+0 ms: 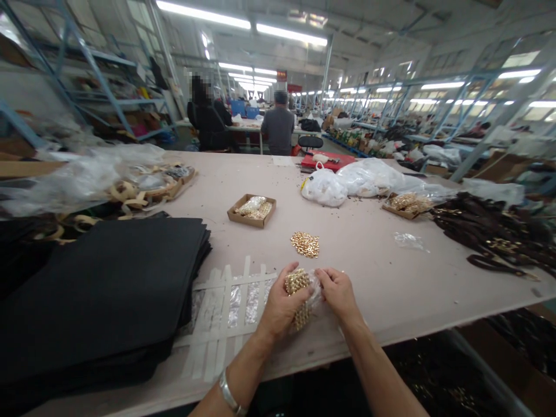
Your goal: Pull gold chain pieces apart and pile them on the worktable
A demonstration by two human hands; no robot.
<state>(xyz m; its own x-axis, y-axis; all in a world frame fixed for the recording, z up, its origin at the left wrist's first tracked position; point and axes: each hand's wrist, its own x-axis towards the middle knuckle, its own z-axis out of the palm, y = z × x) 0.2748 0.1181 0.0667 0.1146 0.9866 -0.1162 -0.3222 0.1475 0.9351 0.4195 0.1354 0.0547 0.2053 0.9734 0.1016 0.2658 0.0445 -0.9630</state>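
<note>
Low centre of the frame: left hand [280, 307] wrapped around a clear plastic bag of small gold metal studs [297, 295], right hand [336, 292] pinching the bag's crinkled film at its right side, fingers narrow. Both just above the pale pink tabletop [369, 243], close to its near edge.

Risks, as a judgement: thin film tearing under the pinch, studs spilling and rolling off the near edge; a loose grip letting the bag tip, its contents mixing with the loose heap of gold studs [305, 244] lying just above the hands.

Counts: two hands; one held bag; one loose heap of studs; two open brown cardboard trays of gold hardware, one centre [251, 209], one right of centre [403, 204]; two white knotted plastic bags [324, 187] upper centre; one stack of black fabric sheets [108, 278] at left; one lattice of white tape strips [226, 313] beside the left hand; two people [278, 124] at the far table. Single studs too small to count.
</note>
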